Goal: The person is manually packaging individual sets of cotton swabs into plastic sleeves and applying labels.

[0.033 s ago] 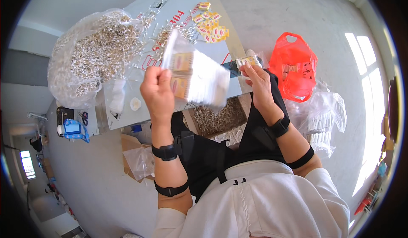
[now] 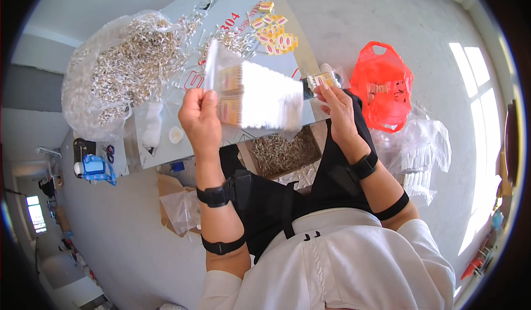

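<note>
A clear plastic packet (image 2: 260,97), blurred and backed with a yellow-and-red card, is held above the near edge of the bench (image 2: 232,0) by the left hand (image 2: 200,123), whose fingers are closed on its left end. A smaller packet of metal parts (image 2: 322,81) is pinched at the fingertips of the right hand (image 2: 336,110). A large clear bag of metal fasteners (image 2: 119,69) lies at bench left. An orange plastic bag (image 2: 387,91) sits on the floor.
</note>
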Demonstrator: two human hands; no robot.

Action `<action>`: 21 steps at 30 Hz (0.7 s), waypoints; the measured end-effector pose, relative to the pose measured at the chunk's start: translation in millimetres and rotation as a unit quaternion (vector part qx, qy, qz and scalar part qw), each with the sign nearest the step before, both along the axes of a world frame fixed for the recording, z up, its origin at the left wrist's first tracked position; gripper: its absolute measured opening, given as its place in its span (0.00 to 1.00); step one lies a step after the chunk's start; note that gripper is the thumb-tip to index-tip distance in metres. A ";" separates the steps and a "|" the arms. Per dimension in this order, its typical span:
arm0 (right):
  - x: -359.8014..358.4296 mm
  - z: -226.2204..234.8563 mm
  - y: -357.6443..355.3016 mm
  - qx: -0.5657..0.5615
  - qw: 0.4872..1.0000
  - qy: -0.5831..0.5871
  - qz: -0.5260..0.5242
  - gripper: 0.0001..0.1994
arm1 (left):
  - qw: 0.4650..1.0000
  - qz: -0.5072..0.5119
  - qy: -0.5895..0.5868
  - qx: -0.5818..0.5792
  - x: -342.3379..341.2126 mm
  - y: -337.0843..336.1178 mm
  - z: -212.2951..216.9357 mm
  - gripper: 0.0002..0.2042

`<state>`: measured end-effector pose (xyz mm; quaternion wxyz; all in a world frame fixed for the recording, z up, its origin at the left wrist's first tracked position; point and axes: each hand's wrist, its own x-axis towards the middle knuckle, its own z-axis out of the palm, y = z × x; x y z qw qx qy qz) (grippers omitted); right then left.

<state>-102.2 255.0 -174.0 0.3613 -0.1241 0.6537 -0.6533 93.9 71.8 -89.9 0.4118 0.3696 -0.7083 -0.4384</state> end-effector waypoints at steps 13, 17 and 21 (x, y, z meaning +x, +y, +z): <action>-15.7 -17.8 -20.0 0.070 0.873 0.476 0.078 0.27 | 0.977 0.168 -0.126 0.032 43.3 -5.8 -123.5 0.17; -1.3 5.9 -60.1 0.106 0.723 0.658 0.184 0.31 | 0.923 0.017 -0.282 -0.260 0.2 13.2 -81.3 0.32; 3.2 -7.5 -80.1 0.113 0.670 0.679 0.276 0.34 | 0.853 -0.088 -0.430 -0.284 -22.6 27.0 -80.7 0.36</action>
